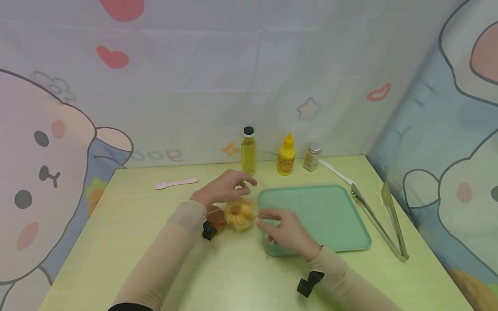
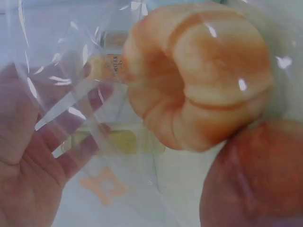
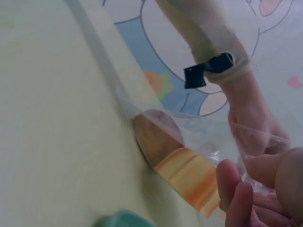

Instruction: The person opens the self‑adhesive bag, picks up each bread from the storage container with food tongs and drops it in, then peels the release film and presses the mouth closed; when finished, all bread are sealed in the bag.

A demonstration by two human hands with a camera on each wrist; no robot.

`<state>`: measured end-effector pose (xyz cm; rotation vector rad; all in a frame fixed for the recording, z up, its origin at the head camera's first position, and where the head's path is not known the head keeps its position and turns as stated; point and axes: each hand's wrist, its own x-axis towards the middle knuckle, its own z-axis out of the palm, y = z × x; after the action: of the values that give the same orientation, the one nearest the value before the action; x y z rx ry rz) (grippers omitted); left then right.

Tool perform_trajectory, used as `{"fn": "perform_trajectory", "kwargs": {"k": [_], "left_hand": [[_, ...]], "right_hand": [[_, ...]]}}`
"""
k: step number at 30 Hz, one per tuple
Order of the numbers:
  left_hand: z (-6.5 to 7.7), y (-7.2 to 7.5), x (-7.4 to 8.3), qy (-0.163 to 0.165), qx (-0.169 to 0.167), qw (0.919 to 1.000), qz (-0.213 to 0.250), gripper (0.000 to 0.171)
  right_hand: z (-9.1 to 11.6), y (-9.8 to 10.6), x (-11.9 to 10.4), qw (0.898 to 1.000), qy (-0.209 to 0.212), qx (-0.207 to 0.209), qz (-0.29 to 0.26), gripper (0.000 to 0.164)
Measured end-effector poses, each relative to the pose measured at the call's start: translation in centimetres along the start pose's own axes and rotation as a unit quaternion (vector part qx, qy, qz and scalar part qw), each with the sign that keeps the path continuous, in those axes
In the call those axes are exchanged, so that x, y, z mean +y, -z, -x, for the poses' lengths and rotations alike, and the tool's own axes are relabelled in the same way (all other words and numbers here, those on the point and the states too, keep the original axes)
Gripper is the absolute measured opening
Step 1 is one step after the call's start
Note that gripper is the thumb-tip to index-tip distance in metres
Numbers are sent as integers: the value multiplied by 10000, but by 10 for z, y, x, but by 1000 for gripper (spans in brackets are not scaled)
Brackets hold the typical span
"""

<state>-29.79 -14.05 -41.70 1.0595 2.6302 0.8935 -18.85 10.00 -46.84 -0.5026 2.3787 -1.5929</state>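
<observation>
Bagged bread between two hands

The left hand hovers over a clear bag, its fingers parted and loosely bent. The left wrist view shows those fingers through the plastic; whether their tips touch it, I cannot tell. Opposite, the right hand pinches the bag's plastic between thumb and fingers.

Inside the bag are two pieces of bread, both on the person's side of the left hand. The ring-shaped bread, golden and grooved, lies between the hands, just left of the right fingertips. The round brown bread sits beside it, farther from the right hand and close under the left wrist.

Just beyond the left fingertips stands an upright bottle of yellow liquid with a black cap. A pale spoon lies to the left of the left hand and a little beyond it.

The green tray extends beneath the right hand and out to its right. Past that hand, toward the backdrop, a yellow squeeze bottle stands upright, with a small metal-lidded jar to its right. A white utensil lies beyond and to the right of the right hand. Metal tongs, arms apart, rest on the table well to its right.
</observation>
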Motion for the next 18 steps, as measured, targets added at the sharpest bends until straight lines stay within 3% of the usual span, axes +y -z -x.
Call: {"fn": "perform_trajectory", "kwargs": {"k": [5, 10, 14, 18], "left_hand": [[7, 9, 0, -108, 753, 9969, 209, 35], [17, 19, 2, -402, 1492, 9879, 145, 27], [27, 30, 3, -418, 1598, 9863, 36, 27], [36, 42, 4, -268, 1438, 9893, 7, 34]], "right_hand": [[-9, 12, -15, 9986, 295, 321, 293, 33], [-16, 22, -25, 9928, 517, 719, 802, 28], [-20, 29, -32, 9905, 503, 865, 939, 25], [-26, 36, -40, 9861, 847, 963, 1057, 18]]}}
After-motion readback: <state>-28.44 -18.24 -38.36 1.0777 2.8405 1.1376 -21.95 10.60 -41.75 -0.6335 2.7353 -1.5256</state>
